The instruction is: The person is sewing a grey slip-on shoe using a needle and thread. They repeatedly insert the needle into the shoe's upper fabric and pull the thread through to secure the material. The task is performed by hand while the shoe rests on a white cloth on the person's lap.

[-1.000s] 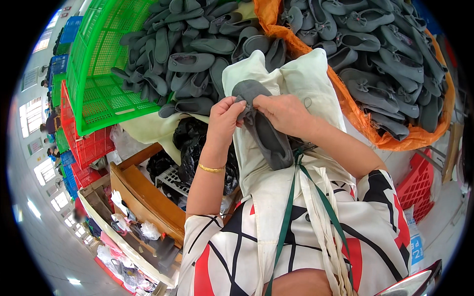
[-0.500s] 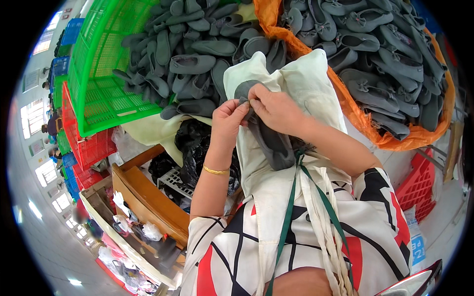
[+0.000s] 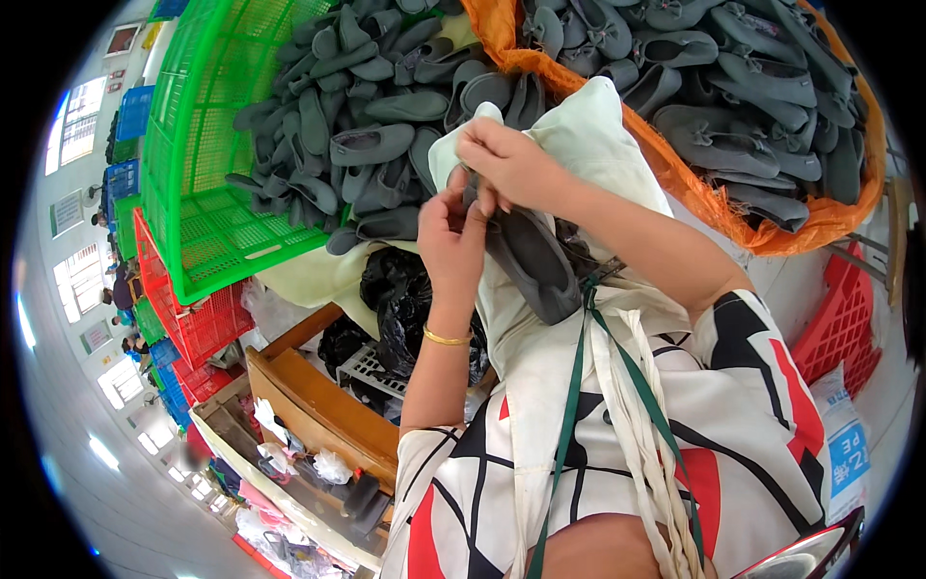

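A dark grey slip-on shoe [image 3: 532,265] lies over the pale cloth on my lap, its heel end toward me. Its toe end is mostly covered by my hands. My left hand [image 3: 450,230] grips that front part, thumb and fingers closed on it. Just above and to the right, my right hand [image 3: 509,166] is curled in a pinch close to the left fingertips. Whatever is between the right fingers is too small or hidden to make out. The off-white cloth [image 3: 603,125] spreads beneath the shoe and both hands.
A green plastic crate [image 3: 207,154] heaped with grey shoes [image 3: 371,145] stands ahead on the left. To the right, an orange sack [image 3: 675,179] holds more shoes, several with bows. Black plastic bags [image 3: 395,285] and a wooden drawer unit [image 3: 318,405] sit by my left arm.
My right hand has risen slightly off the shoe's front, its fingers more curled. The left hand has stayed at the toe end. The whole view has shifted a little.
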A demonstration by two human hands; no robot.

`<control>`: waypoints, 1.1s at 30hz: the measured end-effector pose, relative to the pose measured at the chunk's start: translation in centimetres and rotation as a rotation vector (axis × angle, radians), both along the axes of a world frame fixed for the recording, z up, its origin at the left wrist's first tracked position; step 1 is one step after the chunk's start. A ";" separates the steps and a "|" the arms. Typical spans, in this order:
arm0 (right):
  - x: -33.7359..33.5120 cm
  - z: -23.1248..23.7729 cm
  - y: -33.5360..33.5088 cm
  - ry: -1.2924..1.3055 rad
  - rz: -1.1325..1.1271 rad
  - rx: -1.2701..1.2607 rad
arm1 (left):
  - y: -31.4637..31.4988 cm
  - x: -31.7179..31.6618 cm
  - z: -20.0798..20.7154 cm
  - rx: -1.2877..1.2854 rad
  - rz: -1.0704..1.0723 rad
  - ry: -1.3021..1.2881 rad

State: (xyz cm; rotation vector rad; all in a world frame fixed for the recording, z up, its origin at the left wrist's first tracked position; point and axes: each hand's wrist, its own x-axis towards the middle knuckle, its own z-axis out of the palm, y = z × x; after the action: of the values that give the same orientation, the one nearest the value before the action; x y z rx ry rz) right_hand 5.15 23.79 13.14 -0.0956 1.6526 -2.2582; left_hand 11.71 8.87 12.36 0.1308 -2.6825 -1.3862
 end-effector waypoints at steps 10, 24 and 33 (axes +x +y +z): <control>0.8 -1.4 34.1 -0.161 -0.852 -0.522 | 0.1 0.7 0.4 -0.589 -0.270 0.293; 4.4 -3.5 8.3 0.619 -0.060 0.784 | -2.7 -1.4 -0.6 -0.403 -0.372 0.208; 1.9 -1.0 8.3 0.546 -0.161 0.828 | -2.0 -2.2 1.6 -0.224 -0.593 0.231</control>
State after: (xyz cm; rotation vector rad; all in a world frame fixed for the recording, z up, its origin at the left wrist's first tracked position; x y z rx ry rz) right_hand 7.05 32.04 12.13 -0.4063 2.8327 -1.5276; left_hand 9.55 6.82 14.00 -0.8498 -2.7541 -1.1015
